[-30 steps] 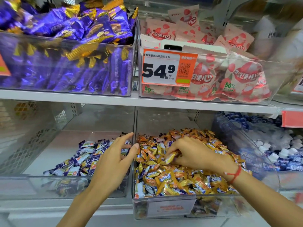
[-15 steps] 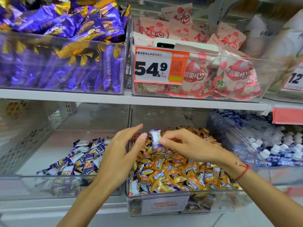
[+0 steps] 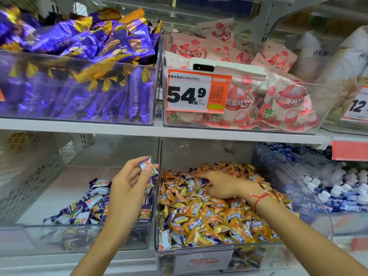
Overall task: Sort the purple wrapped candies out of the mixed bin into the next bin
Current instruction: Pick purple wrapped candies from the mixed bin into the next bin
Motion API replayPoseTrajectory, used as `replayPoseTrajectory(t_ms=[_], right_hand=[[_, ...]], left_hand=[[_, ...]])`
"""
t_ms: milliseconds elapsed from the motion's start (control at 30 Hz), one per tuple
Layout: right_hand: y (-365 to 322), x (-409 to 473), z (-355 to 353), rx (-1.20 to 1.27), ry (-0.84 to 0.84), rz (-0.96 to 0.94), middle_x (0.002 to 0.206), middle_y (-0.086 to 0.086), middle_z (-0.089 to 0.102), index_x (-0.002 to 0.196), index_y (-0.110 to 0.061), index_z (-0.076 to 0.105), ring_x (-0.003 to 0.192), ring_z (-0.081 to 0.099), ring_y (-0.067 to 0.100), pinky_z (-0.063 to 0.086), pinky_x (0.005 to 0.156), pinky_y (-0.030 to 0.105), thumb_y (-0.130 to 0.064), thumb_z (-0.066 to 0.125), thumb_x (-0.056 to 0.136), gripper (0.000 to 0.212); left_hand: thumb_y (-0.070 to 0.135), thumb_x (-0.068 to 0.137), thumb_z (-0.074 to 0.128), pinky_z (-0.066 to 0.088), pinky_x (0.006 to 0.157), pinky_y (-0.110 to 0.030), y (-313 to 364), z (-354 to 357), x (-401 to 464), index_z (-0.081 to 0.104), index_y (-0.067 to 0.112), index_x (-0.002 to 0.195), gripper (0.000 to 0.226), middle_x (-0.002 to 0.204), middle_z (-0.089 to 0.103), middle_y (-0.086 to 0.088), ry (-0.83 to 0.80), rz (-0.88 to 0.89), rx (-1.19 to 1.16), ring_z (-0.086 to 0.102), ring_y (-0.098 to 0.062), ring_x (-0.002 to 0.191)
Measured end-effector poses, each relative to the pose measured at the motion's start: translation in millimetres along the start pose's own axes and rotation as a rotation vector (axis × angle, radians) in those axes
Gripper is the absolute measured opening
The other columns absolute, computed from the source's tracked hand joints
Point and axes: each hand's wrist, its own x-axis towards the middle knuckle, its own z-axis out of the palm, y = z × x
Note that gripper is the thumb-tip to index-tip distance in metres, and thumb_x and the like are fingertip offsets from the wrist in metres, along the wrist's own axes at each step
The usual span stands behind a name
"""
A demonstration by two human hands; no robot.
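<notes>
Purple wrapped candy (image 3: 148,167), white in the middle with purple ends, sits pinched in the left hand (image 3: 129,188), whose grip holds it between thumb and fingertips above the dividing wall of two clear bins on the lower shelf. Below that hand, the left bin (image 3: 39,234) holds a low heap of matching purple candies (image 3: 87,206) toward its near right corner. The mixed bin (image 3: 199,255) on the right is piled with orange and gold candies (image 3: 209,218), a few purple ones showing among them. The right hand (image 3: 223,186) lies on that pile, fingers reaching left with a narrow grip at a purple wrapper (image 3: 202,181); whether it has hold of it I cannot tell. A red string (image 3: 258,198) circles the right wrist.
</notes>
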Motion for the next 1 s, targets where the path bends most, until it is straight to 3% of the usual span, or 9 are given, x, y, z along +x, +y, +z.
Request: replayPoseTrajectory(t_ms=[100, 233, 367, 533, 667, 767, 833, 867, 1000], right_hand=[[-1.8, -4.2, -5.3, -0.195, 0.167, 0.02, 0.135, -0.005, 0.057, 0.127, -0.031, 0.062, 0.121, 0.055, 0.02, 0.045, 0.095, 0.033, -0.035, 0.058, 0.095, 0.033], [13.6, -20.6, -7.2, 0.194, 0.344, 0.052, 0.082, 0.005, 0.071, 0.106, -0.025, 0.068, 0.068, 0.064, 0.025, 0.045, 0.062, 0.029, -0.044, 0.048, 0.098, 0.029], [15.5, -43.4, -5.5, 0.589, 0.423, -0.037, 0.103, -0.01, 0.068, 0.1, -0.028, 0.062, 0.092, 0.065, 0.001, 0.052, 0.085, 0.019, -0.022, 0.062, 0.093, 0.01], [-40.6, -61.2, -10.5, 0.907, 0.563, -0.194, 0.092, -0.006, 0.075, 0.094, -0.015, 0.071, 0.088, 0.07, 0.005, 0.054, 0.079, 0.017, -0.015, 0.082, 0.073, 0.024], [-94.6, -54.8, 1.5, 0.799, 0.685, -0.357, 0.091, -0.005, 0.071, 0.092, -0.017, 0.076, 0.084, 0.069, 0.005, 0.055, 0.076, 0.017, -0.016, 0.084, 0.071, 0.022], [-108.1, -47.3, 11.4, 0.73, 0.795, -0.352, 0.089, -0.01, 0.071, 0.098, -0.022, 0.07, 0.086, 0.066, 0.005, 0.055, 0.073, 0.024, -0.02, 0.085, 0.072, 0.03], [-108.1, -48.4, 11.6, 0.682, 0.809, -0.339, 0.089, -0.012, 0.07, 0.098, -0.025, 0.066, 0.09, 0.065, 0.005, 0.052, 0.075, 0.028, -0.026, 0.084, 0.073, 0.03], [-105.6, -50.5, 8.7, 0.648, 0.773, -0.348, 0.09, -0.013, 0.07, 0.098, -0.028, 0.066, 0.093, 0.064, 0.005, 0.051, 0.078, 0.028, -0.028, 0.082, 0.074, 0.029], [-66.1, -50.1, -20.5, 0.777, 0.571, -0.261, 0.091, -0.011, 0.072, 0.097, -0.033, 0.068, 0.091, 0.067, 0.006, 0.054, 0.08, 0.022, -0.02, 0.074, 0.084, 0.019]], left_hand=[[0.022, 0.093, 0.056, 0.054, 0.084, -0.032, -2.3, -5.0, -4.4, 0.064, 0.034, 0.104, 0.018, 0.105, 0.072, 0.007, -0.033, -0.022, 0.053, 0.065, -0.007, 0.103], [0.021, 0.094, 0.057, 0.054, 0.085, -0.032, -1.4, -10.1, -6.8, 0.065, 0.033, 0.106, 0.019, 0.095, 0.072, 0.02, -0.04, -0.025, 0.109, 0.064, 0.004, 0.094], [0.02, 0.094, 0.056, 0.052, 0.081, -0.026, 1.7, -11.6, -10.7, 0.063, 0.031, 0.108, 0.019, 0.087, 0.069, 0.028, -0.074, 0.005, 0.167, 0.064, 0.007, 0.087], [0.026, 0.096, 0.055, 0.05, 0.082, -0.025, 2.4, -9.5, -11.9, 0.063, 0.045, 0.114, 0.027, 0.095, 0.067, 0.033, -0.099, 0.065, 0.262, 0.061, 0.011, 0.095], [0.026, 0.1, 0.045, 0.045, 0.071, -0.02, 9.4, -0.6, -11.8, 0.066, 0.04, 0.101, 0.026, 0.089, 0.069, 0.029, -0.106, 0.044, 0.179, 0.062, 0.012, 0.081], [0.044, 0.098, 0.036, 0.05, 0.083, -0.043, 14.3, 8.6, -11.0, 0.066, 0.034, 0.099, 0.032, 0.084, 0.07, 0.017, -0.073, -0.1, 0.052, 0.063, -0.009, 0.094], [0.043, 0.096, 0.04, 0.03, 0.097, -0.02, 12.4, 10.1, -11.4, 0.066, 0.031, 0.101, 0.029, 0.083, 0.07, 0.022, -0.094, -0.074, 0.033, 0.063, -0.016, 0.09], [0.035, 0.097, 0.043, 0.038, 0.067, -0.007, 12.3, 10.8, -12.4, 0.065, 0.03, 0.102, 0.023, 0.082, 0.069, 0.025, -0.124, -0.006, 0.055, 0.064, -0.004, 0.078], [0.028, 0.098, 0.045, 0.041, 0.057, -0.012, 7.6, 4.2, -10.7, 0.064, 0.031, 0.106, 0.021, 0.064, 0.059, 0.031, -0.079, 0.084, 0.111, 0.052, 0.013, 0.06]])
